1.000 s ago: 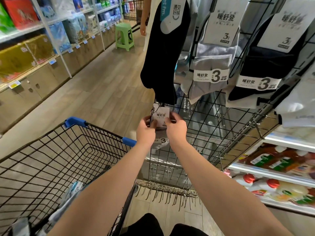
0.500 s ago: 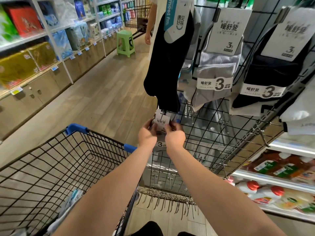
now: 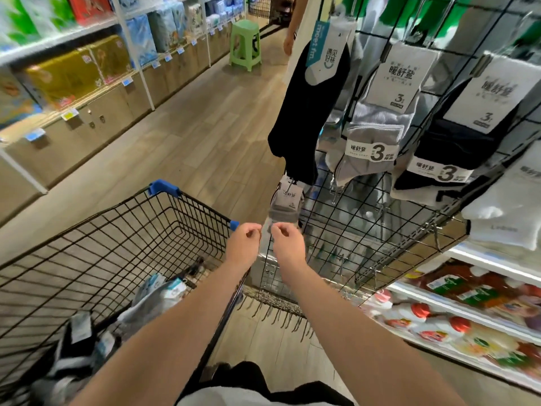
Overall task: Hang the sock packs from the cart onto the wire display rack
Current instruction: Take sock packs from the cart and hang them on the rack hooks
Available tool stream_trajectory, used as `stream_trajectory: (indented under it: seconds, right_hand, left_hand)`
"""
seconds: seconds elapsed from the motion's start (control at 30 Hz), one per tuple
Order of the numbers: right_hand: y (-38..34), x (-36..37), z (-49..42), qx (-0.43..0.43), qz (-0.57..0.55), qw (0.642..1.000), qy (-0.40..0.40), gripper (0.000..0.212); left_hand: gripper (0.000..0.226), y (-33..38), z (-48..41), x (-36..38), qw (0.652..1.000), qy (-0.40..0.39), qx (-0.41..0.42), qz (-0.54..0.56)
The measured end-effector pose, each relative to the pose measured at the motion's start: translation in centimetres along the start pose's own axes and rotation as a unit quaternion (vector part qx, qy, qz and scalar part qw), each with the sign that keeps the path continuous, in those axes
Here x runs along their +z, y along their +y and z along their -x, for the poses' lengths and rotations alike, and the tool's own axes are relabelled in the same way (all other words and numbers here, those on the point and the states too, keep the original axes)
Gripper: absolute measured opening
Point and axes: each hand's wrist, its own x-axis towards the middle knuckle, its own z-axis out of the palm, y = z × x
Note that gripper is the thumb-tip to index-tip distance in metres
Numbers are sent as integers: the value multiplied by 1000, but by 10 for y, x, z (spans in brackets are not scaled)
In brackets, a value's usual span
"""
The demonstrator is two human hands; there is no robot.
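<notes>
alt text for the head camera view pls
The person's left hand and right hand flank the lower end of a grey sock pack hanging on the black wire rack; a shopping cart with more sock packs stands to their left.

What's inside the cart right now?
Several sock packs lie heaped at the near end of the cart, grey, white and black. The left forearm covers part of the heap, so no full count.

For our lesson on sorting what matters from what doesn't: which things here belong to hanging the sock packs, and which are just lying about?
Part of the job: left hand, right hand, grey sock pack on its hook, loose sock packs, cart, wire display rack.

Just lying about: green stool, drink bottles, gold boxes.
</notes>
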Motion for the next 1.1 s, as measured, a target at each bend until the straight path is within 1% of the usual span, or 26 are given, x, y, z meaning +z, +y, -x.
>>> stream_trajectory:
  seconds: [0.1, 0.23, 0.33, 0.4, 0.47, 0.53, 0.63, 0.73, 0.8, 0.93, 1.07, 1.1]
  right_hand:
    - [7, 1, 38, 27, 48, 995, -83, 15]
    - [25, 21, 81, 37, 106, 974, -197, 14]
    - [40, 54, 110, 32, 146, 954, -259, 16]
    - [50, 77, 122, 34, 159, 943, -292, 14]
    - [56, 96, 130, 17, 178, 930, -320, 13]
    - [60, 115, 133, 22, 194, 923, -332, 14]
    - [68, 152, 134, 59, 216, 909, -352, 16]
    - [85, 197, 128, 103, 235, 901, -350, 12]
    - [98, 226, 124, 133, 234, 899, -346, 14]
    - [126, 278, 110, 183, 227, 897, -333, 23]
    - [156, 318, 85, 241, 215, 906, -274, 26]
    - [163, 325, 79, 249, 213, 907, -264, 29]
  left_hand:
    - [21, -31, 46, -26, 999, 1, -40, -22]
    - [26, -81, 105, -59, 991, 47, -123, -22]
    - [26, -116, 137, -74, 976, 70, -201, 50]
    - [28, -137, 154, -85, 954, 99, -255, 125]
    - [23, -157, 165, -97, 932, 126, -294, 172]
    - [20, -180, 169, -109, 911, 138, -332, 203]
    - [17, -213, 166, -127, 884, 144, -367, 249]
    - [19, -245, 156, -140, 864, 159, -393, 273]
    - [21, -266, 148, -147, 867, 154, -398, 258]
    - [17, -302, 121, -162, 877, 147, -398, 225]
    - [18, -331, 81, -164, 870, 132, -406, 248]
    - [18, -339, 71, -162, 872, 128, -406, 241]
